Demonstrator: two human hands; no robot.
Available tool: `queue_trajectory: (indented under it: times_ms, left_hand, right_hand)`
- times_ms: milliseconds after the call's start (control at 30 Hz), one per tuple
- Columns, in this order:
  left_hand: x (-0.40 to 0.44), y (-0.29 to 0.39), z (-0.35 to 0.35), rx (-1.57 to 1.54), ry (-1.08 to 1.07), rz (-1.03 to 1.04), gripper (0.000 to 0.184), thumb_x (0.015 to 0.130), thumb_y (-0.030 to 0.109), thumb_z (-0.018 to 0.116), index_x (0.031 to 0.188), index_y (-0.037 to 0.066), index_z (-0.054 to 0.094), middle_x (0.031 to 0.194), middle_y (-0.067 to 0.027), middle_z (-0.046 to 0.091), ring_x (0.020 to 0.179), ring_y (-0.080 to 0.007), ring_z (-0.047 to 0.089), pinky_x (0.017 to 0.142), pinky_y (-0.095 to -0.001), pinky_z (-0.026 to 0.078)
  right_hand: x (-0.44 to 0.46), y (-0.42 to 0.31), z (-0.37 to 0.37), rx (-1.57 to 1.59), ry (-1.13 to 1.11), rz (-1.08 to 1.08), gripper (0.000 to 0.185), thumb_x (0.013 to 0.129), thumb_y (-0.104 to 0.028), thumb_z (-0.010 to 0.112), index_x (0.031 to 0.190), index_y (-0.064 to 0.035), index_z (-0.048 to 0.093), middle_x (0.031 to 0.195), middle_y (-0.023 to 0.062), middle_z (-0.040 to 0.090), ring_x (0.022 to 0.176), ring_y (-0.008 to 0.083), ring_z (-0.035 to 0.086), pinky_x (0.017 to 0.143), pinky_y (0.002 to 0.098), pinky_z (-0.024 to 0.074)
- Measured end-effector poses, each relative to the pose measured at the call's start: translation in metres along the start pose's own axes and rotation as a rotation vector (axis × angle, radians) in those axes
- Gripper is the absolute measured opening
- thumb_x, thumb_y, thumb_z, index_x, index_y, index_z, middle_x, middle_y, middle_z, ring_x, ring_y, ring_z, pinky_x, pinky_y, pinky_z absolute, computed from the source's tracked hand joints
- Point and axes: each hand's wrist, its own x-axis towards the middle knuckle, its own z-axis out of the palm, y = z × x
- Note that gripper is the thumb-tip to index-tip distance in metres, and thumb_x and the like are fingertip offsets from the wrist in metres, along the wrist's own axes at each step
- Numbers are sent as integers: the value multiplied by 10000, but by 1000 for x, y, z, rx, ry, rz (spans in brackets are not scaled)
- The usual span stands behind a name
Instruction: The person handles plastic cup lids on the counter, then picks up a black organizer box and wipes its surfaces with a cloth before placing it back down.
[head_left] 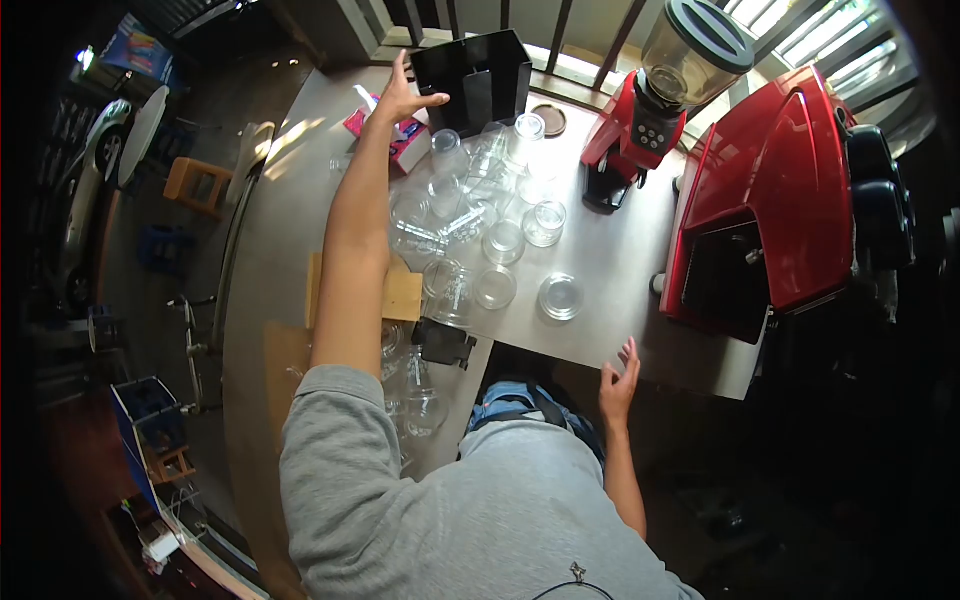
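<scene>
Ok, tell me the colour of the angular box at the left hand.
The angular box is black; best seen in the head view.

Black box [497,92] beside clear containers [447,152]

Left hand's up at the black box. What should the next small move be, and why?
Probably settle the left hand into a firm hold on the side of the black box before shifting it: the hand overlaps that side in view, though its grip can't be judged, and clear containers crowd close by, easily knocked.
</scene>
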Motion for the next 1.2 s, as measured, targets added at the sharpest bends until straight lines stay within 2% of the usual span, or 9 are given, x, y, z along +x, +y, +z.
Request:
queue_trajectory:
  times_ms: [200,500,667,767,833,933,1033,1100,1200]
  left_hand:
    - [-10,13,6,-48,33,4,1280,585,416,978,1473,-35,175,1370,-298,521,1332,-400,510,1142,-444,414]
    - [-48,60,6,55,326,292,1128,639,328,945,1454,-31,252,1331,-273,516,1295,-407,518,1096,-469,446]
    - [-89,122,-36,-159,412,397,1062,635,204,950,1447,-2,296,1350,-218,508,1235,-298,566,962,-435,579]
    - [-127,165,-70,-68,430,455,1007,639,188,940,1433,10,347,1376,-176,497,1244,-270,560,956,-428,580]
    - [-152,201,-94,53,436,622,984,638,161,928,1438,26,371,1367,-152,503,1255,-263,552,977,-391,566]
    - [-191,253,-118,354,472,684,1038,617,278,918,1461,25,369,1389,-167,496,1270,-299,547,1063,-424,483]
    - [-216,274,-118,305,410,672,1065,569,329,920,1441,19,393,1365,-188,519,1261,-314,557,1084,-436,457]
    - [-224,291,-97,-59,251,699,996,629,323,884,1454,32,407,1354,-205,529,1284,-363,535,1098,-497,431]
    - [-236,284,-57,-472,-31,633,1102,530,338,957,1429,15,407,1324,-215,562,1256,-326,573,1097,-453,447]
  right_hand:
    - [-12,24,-13,118,109,144,705,934,-53,607,1576,-175,342,1471,164,473,1240,289,570,946,402,525]
    - [-9,10,-15,93,50,89,713,934,-26,590,1582,-167,326,1470,165,471,1216,272,578,917,370,532]
    - [-11,11,-15,163,31,90,710,934,-10,580,1581,-154,326,1471,161,472,1210,260,582,910,351,528]
    - [-8,-5,-18,208,22,66,701,934,-4,578,1577,-134,331,1468,158,478,1208,252,584,901,335,523]
    - [-3,-22,-20,235,17,15,695,934,-1,579,1574,-121,335,1465,156,482,1208,247,585,897,326,519]
    - [2,-55,-27,277,-3,-65,690,935,-28,606,1567,-106,342,1466,155,484,1213,246,586,900,319,517]
    - [5,-98,-37,307,-39,-213,706,929,-77,648,1565,-102,342,1479,153,479,1239,257,575,925,344,516]
    - [6,-120,-44,320,-55,-319,752,916,-171,714,1565,-103,341,1506,157,453,1276,276,552,960,386,510]
    - [0,-141,-64,173,33,-484,892,868,-341,793,1581,-113,308,1549,177,399,1358,302,482,1014,446,487]
